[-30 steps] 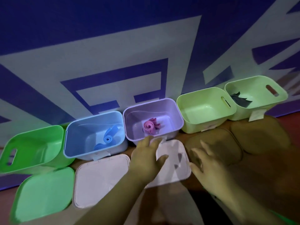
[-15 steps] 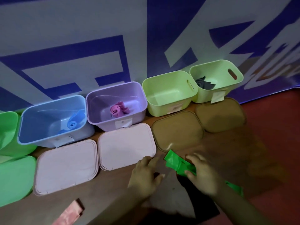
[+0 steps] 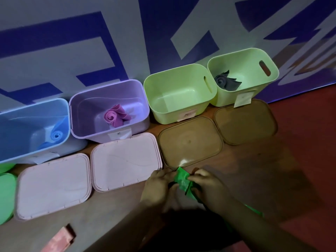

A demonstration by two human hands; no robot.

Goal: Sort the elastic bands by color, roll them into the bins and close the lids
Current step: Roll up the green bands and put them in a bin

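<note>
Green elastic band [image 3: 182,180] lies just near of the brown lid [image 3: 189,140], gripped between my hands. My left hand [image 3: 159,186] curls its fingers onto its left end; my right hand [image 3: 209,186] pinches the right side, the rest trailing under that wrist.

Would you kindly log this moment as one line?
left hand, right hand: pinch green band | lids: off bins

You can read no word or number for certain here. The paper label [image 3: 121,134] on the purple bin [image 3: 139,127] bears a small dark mark, too small to make out. The label [image 3: 187,113] on the middle green bin [image 3: 163,113], the label [image 3: 243,97] on the right green bin [image 3: 225,99] and the label [image 3: 48,157] on the blue bin [image 3: 21,128] are just as illegible. The big blue shapes on the wall [image 3: 54,24] are cut off by the frame.
</note>
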